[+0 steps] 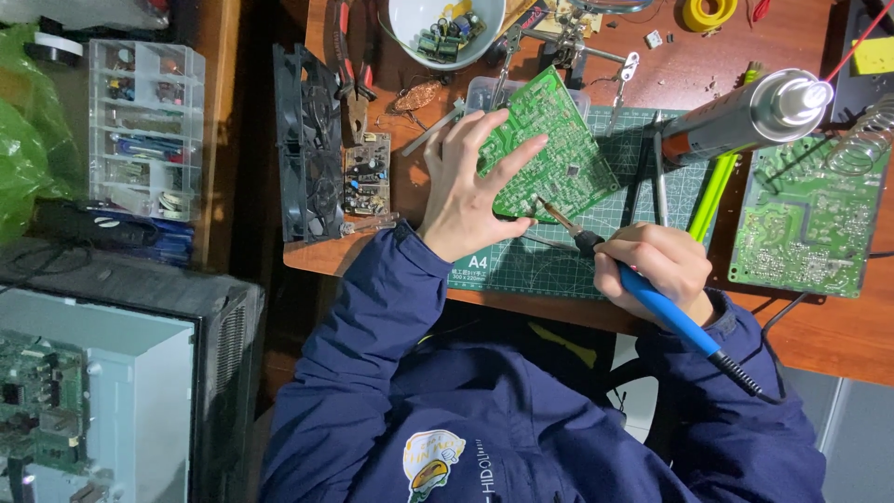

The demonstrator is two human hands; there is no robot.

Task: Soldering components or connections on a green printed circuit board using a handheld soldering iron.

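Observation:
My left hand rests on a green circuit board, fingers spread over its left edge, holding it down on the green cutting mat. My right hand grips a soldering iron with a blue handle. The iron's metal tip touches the board's near edge. Its black cord runs off past my right sleeve.
A second green board lies at the right, with a silver spray can and a coiled iron stand near it. A white bowl of parts, pliers, a small board, black fans and a clear parts box are at the left.

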